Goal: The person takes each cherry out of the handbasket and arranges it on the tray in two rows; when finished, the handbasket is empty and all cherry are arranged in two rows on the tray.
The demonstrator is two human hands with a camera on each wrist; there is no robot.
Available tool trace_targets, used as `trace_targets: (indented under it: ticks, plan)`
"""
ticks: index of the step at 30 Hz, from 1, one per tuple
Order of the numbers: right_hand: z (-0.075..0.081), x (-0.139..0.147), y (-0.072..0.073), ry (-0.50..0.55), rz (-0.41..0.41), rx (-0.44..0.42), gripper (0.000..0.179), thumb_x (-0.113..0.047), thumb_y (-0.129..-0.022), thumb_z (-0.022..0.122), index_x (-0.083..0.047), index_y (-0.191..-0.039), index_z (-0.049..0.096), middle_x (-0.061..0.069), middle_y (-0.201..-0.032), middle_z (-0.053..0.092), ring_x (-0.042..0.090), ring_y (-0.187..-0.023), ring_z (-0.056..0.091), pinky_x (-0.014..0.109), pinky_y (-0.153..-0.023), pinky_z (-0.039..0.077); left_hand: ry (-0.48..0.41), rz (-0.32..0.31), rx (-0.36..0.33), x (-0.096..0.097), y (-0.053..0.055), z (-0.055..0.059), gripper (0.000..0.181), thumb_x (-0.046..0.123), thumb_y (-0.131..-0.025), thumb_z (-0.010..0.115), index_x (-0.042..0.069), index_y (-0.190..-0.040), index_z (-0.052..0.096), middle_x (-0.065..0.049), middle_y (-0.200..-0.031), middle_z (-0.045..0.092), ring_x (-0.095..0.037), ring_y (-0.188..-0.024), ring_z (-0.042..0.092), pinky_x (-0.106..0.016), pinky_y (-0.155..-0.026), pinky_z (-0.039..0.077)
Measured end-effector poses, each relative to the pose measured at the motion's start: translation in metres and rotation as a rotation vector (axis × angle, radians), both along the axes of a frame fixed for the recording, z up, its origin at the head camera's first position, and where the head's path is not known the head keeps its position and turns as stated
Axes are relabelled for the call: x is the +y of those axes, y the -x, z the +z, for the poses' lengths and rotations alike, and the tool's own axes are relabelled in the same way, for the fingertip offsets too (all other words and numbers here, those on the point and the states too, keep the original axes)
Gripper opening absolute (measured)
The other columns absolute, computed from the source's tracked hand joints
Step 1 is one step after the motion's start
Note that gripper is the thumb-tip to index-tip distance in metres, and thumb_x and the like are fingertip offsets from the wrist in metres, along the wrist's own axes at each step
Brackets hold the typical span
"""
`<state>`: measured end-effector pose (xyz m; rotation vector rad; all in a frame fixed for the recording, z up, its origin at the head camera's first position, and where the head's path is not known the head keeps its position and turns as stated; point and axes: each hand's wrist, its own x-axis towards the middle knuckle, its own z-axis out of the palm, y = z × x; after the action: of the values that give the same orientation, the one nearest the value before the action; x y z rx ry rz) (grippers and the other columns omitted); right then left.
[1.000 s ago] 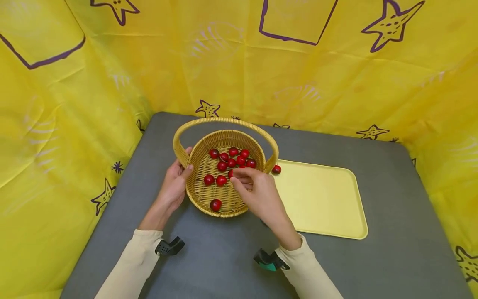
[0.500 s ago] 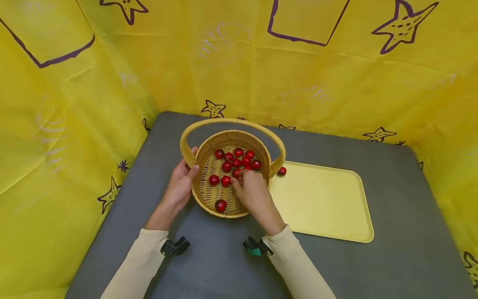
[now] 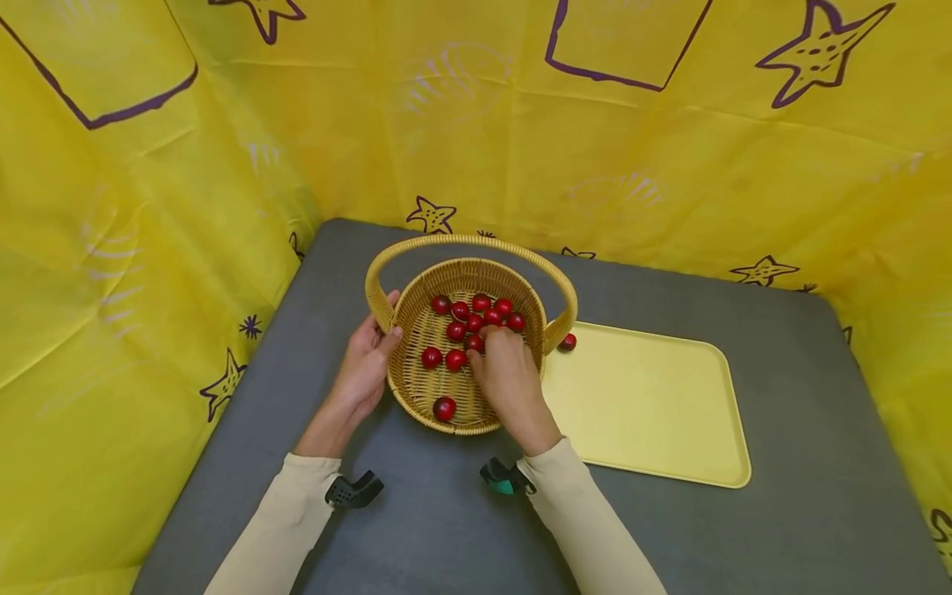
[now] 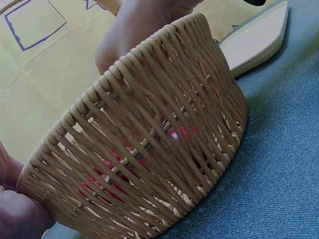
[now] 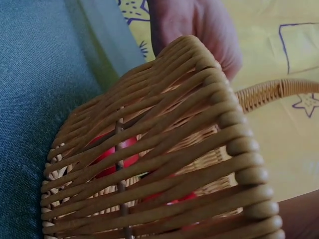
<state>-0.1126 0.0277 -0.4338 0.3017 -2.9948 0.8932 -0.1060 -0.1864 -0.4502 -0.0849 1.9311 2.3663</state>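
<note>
A round wicker basket [image 3: 467, 430] with a tall arched handle [image 3: 476, 240] stands on the grey table, several dark red cherries [image 3: 455, 330] inside. My left hand [image 3: 362, 368] grips its left side where the handle meets the rim, thumb over the rim. Reaching down into the basket from the right, my right hand [image 3: 509, 380] has bent fingers right at the cherries; I cannot tell whether it pinches one. One cherry [image 3: 445, 408] lies apart near the front wall. In the left wrist view the weave [image 4: 144, 124] partly hides the cherries.
A pale yellow rectangular tray [image 3: 647, 405] lies right of the basket, close against it. A single cherry [image 3: 568, 342] sits at the tray's back left corner. Yellow patterned cloth [image 3: 461, 124] hangs behind the table and along both sides.
My right hand has moved left and down into the basket, closer over the cherries. My left hand keeps its grip. The whole head view has shifted slightly, so everything appears further right.
</note>
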Motion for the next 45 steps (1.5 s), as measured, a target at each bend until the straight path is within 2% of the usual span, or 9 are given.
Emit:
trace_targets:
  ticks: [2,8,13,20,26,32,37,40,45]
  plan:
    - [-0.001,-0.001,0.002,0.005,0.001,-0.001,0.03,-0.014,-0.096,0.079,0.005,-0.119,0.074,0.02,-0.107,0.073,0.038,-0.097,0.072,0.05,-0.083,0.06,-0.004,0.0,0.001,0.0,0.0,0.0,0.063,-0.004,-0.111,0.041,0.01,-0.169,0.022,-0.008,-0.176,0.02,-0.017,-0.157,0.027,-0.034,-0.125,0.027]
    - [-0.004,-0.002,0.006,0.023,0.026,0.002,0.029,-0.009,-0.094,0.081,0.002,-0.12,0.076,0.017,-0.112,0.075,0.035,-0.101,0.073,0.049,-0.085,0.06,0.008,0.003,0.0,0.001,0.001,0.0,0.062,-0.004,-0.111,0.041,0.01,-0.169,0.023,-0.008,-0.175,0.022,-0.016,-0.157,0.028,-0.034,-0.125,0.028]
    - [-0.007,-0.004,0.009,0.049,0.06,0.003,0.03,-0.007,-0.093,0.081,0.001,-0.121,0.076,0.017,-0.118,0.075,0.034,-0.109,0.071,0.047,-0.092,0.058,-0.006,0.009,0.0,0.001,0.001,0.0,0.062,-0.005,-0.111,0.041,0.01,-0.169,0.024,-0.006,-0.174,0.025,-0.018,-0.156,0.03,-0.041,-0.126,0.026]
    - [-0.008,-0.007,0.011,0.052,0.079,-0.006,0.034,-0.012,-0.093,0.083,0.0,-0.124,0.075,0.015,-0.119,0.074,0.033,-0.108,0.071,0.047,-0.092,0.058,-0.026,0.005,0.005,0.001,0.0,0.0,0.062,-0.005,-0.111,0.04,0.01,-0.169,0.024,-0.005,-0.173,0.027,-0.018,-0.156,0.03,-0.046,-0.127,0.024]
    - [-0.008,-0.008,0.012,0.049,0.082,0.003,0.031,-0.011,-0.095,0.08,0.0,-0.124,0.075,0.015,-0.12,0.074,0.034,-0.11,0.069,0.048,-0.094,0.057,-0.013,0.009,0.01,0.002,0.0,0.0,0.062,-0.005,-0.111,0.041,0.01,-0.169,0.025,-0.006,-0.173,0.028,-0.018,-0.156,0.031,-0.046,-0.127,0.025]
    - [-0.009,-0.006,0.012,0.089,0.146,0.035,0.03,-0.008,-0.095,0.078,-0.002,-0.125,0.075,0.013,-0.123,0.07,0.03,-0.11,0.068,0.044,-0.095,0.057,-0.007,0.007,0.008,0.002,-0.001,-0.002,0.062,-0.005,-0.111,0.041,0.01,-0.169,0.025,-0.006,-0.173,0.028,-0.018,-0.156,0.03,-0.045,-0.127,0.025]
    - [0.004,0.001,0.009,0.159,0.248,0.052,0.031,-0.005,-0.094,0.078,-0.004,-0.125,0.076,0.01,-0.127,0.069,0.026,-0.115,0.067,0.039,-0.099,0.056,-0.001,-0.003,0.004,0.002,-0.001,-0.003,0.062,-0.004,-0.111,0.041,0.01,-0.169,0.024,-0.004,-0.173,0.028,-0.019,-0.156,0.032,-0.045,-0.126,0.026]
    - [0.021,0.009,0.002,0.172,0.344,0.051,0.032,-0.006,-0.094,0.079,-0.007,-0.126,0.077,0.007,-0.128,0.069,0.024,-0.118,0.066,0.037,-0.101,0.055,0.0,-0.005,0.012,0.001,0.0,-0.004,0.062,-0.004,-0.111,0.041,0.009,-0.169,0.024,-0.005,-0.173,0.027,-0.021,-0.156,0.031,-0.047,-0.126,0.026]
    - [0.058,0.039,-0.015,0.097,0.526,0.064,0.032,-0.008,-0.094,0.08,-0.008,-0.126,0.077,0.004,-0.128,0.068,0.02,-0.118,0.067,0.034,-0.098,0.057,0.01,-0.006,0.015,0.0,0.001,-0.003,0.061,-0.003,-0.111,0.041,0.009,-0.169,0.023,-0.005,-0.174,0.027,-0.02,-0.157,0.031,-0.044,-0.126,0.026]
